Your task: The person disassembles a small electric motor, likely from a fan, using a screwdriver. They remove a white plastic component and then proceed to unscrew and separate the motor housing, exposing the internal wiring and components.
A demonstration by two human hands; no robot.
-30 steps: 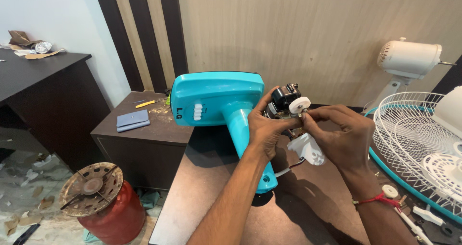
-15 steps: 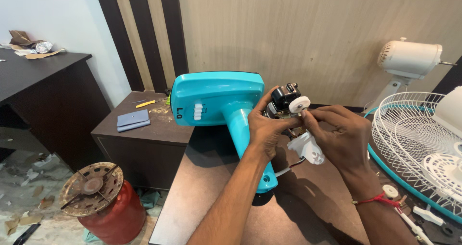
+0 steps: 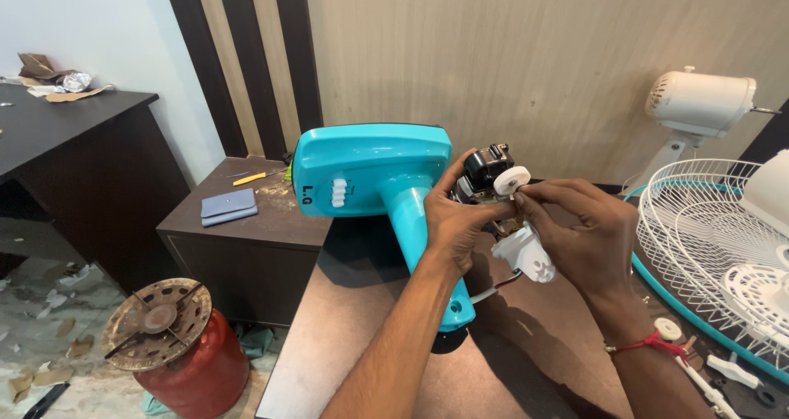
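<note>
a: starting at the far left: red gas cylinder (image 3: 185, 361) down on the floor, rusty disc on its top. beside it a low dark cabinet (image 3: 246, 238) carrying a grey pouch (image 3: 228, 206) and a yellow tool (image 3: 248, 178).

b: then, on the brown table (image 3: 345, 337), a turquoise fan base (image 3: 371, 170) tipped over on its side, stem pointing down toward the near edge.

a: left hand (image 3: 457, 222) curled around the black motor unit (image 3: 485, 172) just right of that base, fingers clamped on it. right hand (image 3: 579, 234) pinching a small white round knob (image 3: 512, 180) at the motor's end, thumb and forefinger together on it.

b: a white plastic housing (image 3: 526, 254) hanging just under both hands, wires trailing beneath.

a: compared with half a second back and a second back, next to nothing shifted: same grip, same pinch, knob in the same spot. slow fine work, seemingly, not a big move.

b: far right: white wire fan guard (image 3: 699, 246) with a turquoise rim, lying flat, and a white fan motor head (image 3: 703, 102) standing behind it.
</note>
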